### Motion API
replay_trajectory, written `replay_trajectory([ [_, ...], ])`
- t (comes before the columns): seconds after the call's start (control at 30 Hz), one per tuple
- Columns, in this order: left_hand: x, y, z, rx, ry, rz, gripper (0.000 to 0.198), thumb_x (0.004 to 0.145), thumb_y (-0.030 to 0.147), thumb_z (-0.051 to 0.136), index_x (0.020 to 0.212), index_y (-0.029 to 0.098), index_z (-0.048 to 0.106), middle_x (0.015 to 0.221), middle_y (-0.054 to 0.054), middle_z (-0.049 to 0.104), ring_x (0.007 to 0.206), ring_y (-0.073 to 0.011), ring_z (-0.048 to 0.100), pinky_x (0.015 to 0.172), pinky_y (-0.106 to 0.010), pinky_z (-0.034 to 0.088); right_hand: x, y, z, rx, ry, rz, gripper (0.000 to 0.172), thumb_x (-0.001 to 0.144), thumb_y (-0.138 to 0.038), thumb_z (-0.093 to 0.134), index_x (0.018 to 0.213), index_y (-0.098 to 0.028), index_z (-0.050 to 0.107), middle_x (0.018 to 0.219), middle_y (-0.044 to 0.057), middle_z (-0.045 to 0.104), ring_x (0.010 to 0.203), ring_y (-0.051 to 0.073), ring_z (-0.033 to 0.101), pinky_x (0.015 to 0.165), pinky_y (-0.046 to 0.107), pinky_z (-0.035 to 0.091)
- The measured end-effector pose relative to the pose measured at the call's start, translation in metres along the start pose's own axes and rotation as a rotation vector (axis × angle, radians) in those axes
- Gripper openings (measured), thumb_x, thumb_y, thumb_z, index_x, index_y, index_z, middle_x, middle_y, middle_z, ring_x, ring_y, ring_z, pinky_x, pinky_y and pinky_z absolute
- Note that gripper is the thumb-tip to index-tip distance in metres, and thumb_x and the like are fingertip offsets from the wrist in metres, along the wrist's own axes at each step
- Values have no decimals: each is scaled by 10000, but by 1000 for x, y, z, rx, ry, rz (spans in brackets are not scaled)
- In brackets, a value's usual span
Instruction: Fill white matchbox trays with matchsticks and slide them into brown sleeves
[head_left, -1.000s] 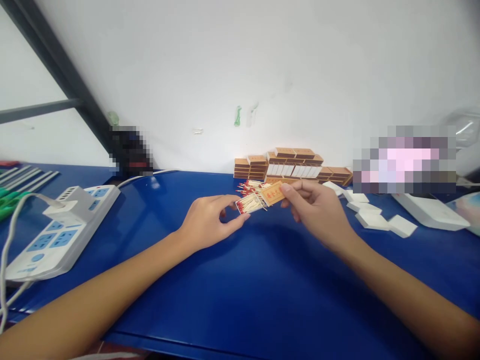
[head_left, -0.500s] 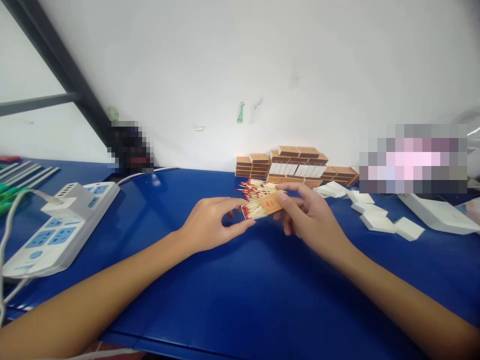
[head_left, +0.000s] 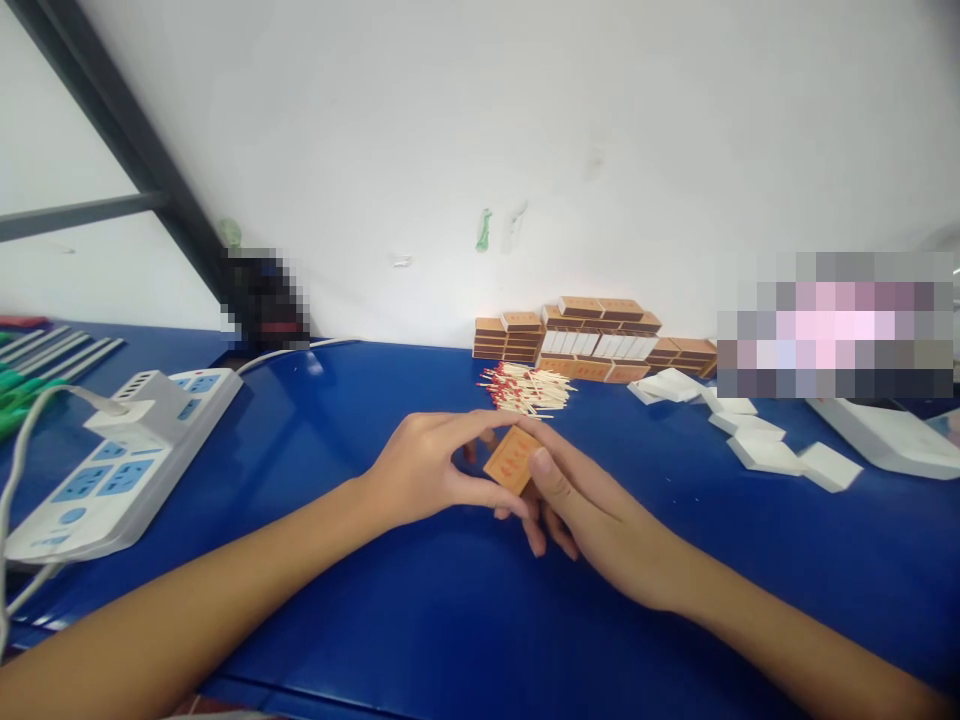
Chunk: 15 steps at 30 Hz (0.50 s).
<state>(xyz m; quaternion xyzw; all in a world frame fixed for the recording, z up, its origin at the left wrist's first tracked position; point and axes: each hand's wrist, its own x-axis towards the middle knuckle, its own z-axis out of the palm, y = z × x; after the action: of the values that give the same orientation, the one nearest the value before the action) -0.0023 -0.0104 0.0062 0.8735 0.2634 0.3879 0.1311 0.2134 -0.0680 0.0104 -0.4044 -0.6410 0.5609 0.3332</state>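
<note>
An orange matchbox (head_left: 511, 461) with dark print on its face is held tilted above the blue table. My right hand (head_left: 604, 515) grips it, thumb on the printed face and the other fingers underneath. Thumb and forefinger of my left hand (head_left: 424, 465) curve round the box and meet its edges from the left. No matches show at the box now; its far end is hidden by my right hand. Just beyond my hands lies a loose heap of matches (head_left: 529, 388) with red heads.
Stacked matchboxes (head_left: 600, 318) stand against the wall behind the heap. White box trays (head_left: 765, 455) lie scattered on the right, near a white device (head_left: 892, 435). On the left a white power strip (head_left: 127, 460) with a cable rests on the blue table (head_left: 420, 630).
The matchbox has come nearer to me and turned. Its tray full of matches, open to view before, no longer shows. My left fingers now close round the box's edges.
</note>
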Motion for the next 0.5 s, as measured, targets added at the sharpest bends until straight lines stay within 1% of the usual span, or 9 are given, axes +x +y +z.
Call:
replay_trajectory([
  [0.1,3,3,-3,-4,36,-91,417,825,428,843,1153,201,720,941,2,791,697,-107,696,659,-222,570,7,2,-13,-40,69,-17,637,1065,-654,310,1536,-234,397,904,51,691,607,155,626,480,277,442],
  [0.13,6,2,-6,-5,37,-132,383,830,395,833,1144,206,722,944,3,791,706,-108,701,655,-220,569,10,3,-18,-95,92,-30,633,1071,-646,287,1523,-222,412,895,48,694,600,157,625,504,287,458],
  [0.2,17,-8,-13,4,52,-217,377,822,389,831,1140,221,719,930,7,792,730,-118,709,644,-217,560,14,5,-28,-327,131,-62,605,1085,-608,282,1501,-202,447,877,48,713,653,183,658,611,323,511],
  [0.23,24,-16,-18,25,86,-275,377,817,410,835,1120,220,716,918,6,791,729,-122,706,644,-221,556,15,5,-32,-484,148,-80,578,1091,-579,293,1484,-197,475,901,61,732,726,210,690,686,352,530],
  [0.27,34,-27,-23,43,111,-305,370,823,425,830,1105,217,712,934,0,791,740,-125,705,644,-223,549,16,5,-36,-642,162,-97,546,1095,-549,308,1456,-193,511,958,82,755,829,244,719,763,384,539],
  [0.33,55,-52,-32,109,116,-307,347,854,431,806,1102,208,709,982,-21,784,830,-148,709,687,-241,543,17,6,-42,-895,169,-122,498,1098,-498,323,1390,-187,580,1131,126,769,1036,312,726,869,440,532],
  [0.37,67,-65,-36,161,101,-292,342,862,417,801,1112,202,713,994,-35,775,876,-166,702,716,-258,539,17,6,-44,-974,174,-132,489,1101,-482,318,1368,-183,598,1196,137,762,1084,332,722,882,452,533],
  [0.43,89,-90,-40,233,50,-256,334,851,400,813,1103,197,731,1005,-57,758,922,-196,670,767,-297,525,17,6,-47,-1075,188,-148,481,1104,-463,312,1350,-177,610,1230,143,761,1092,341,731,863,446,545],
  [0.5,106,-108,-39,233,28,-241,269,860,355,803,1070,197,745,986,-55,750,933,-199,654,802,-310,514,17,4,-49,-1137,201,-162,467,1107,-451,316,1339,-177,614,1190,138,777,1056,331,746,836,425,550],
])
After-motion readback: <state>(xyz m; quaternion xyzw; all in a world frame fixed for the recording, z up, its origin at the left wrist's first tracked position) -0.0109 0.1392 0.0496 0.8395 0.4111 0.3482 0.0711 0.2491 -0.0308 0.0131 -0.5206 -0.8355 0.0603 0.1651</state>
